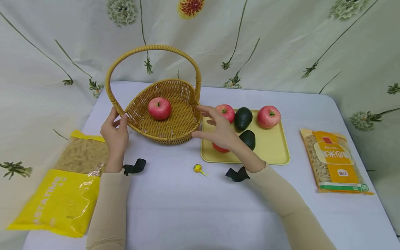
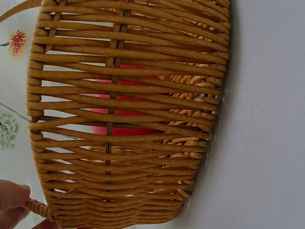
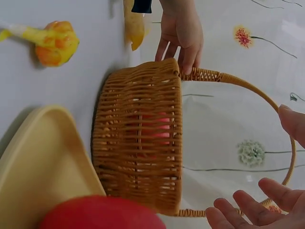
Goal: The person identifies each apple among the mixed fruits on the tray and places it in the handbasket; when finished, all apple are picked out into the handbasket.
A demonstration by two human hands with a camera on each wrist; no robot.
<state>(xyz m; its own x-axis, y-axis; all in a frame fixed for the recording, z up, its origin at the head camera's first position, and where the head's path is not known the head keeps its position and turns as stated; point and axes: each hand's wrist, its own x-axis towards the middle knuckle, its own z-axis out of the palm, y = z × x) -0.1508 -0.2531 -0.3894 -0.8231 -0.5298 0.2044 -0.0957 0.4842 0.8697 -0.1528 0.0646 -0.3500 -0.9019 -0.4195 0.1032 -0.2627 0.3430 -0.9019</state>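
A wicker basket [image 1: 179, 126] with a tall arched handle stands at the back of the table, with one red apple [image 1: 159, 108] inside. My left hand [image 1: 116, 137] pinches the left foot of the handle between thumb and fingers. Spread and holding nothing, my right hand [image 1: 220, 131] hovers between the basket's right rim and a yellow tray [image 1: 272, 147]. Two red apples, one at the back left [image 1: 225, 113] and one at the right [image 1: 268, 117], lie on the tray with two dark green avocados [image 1: 243, 119]. A further red fruit [image 1: 220, 148] there is mostly hidden under my right hand.
A yellow-wrapped lollipop [image 1: 198, 168] lies in front of the basket. At the left is a large yellow bag of pasta [image 1: 67, 194]; at the right, an orange and clear food packet [image 1: 335, 159]. A flowered cloth [image 1: 275, 41] hangs behind the table.
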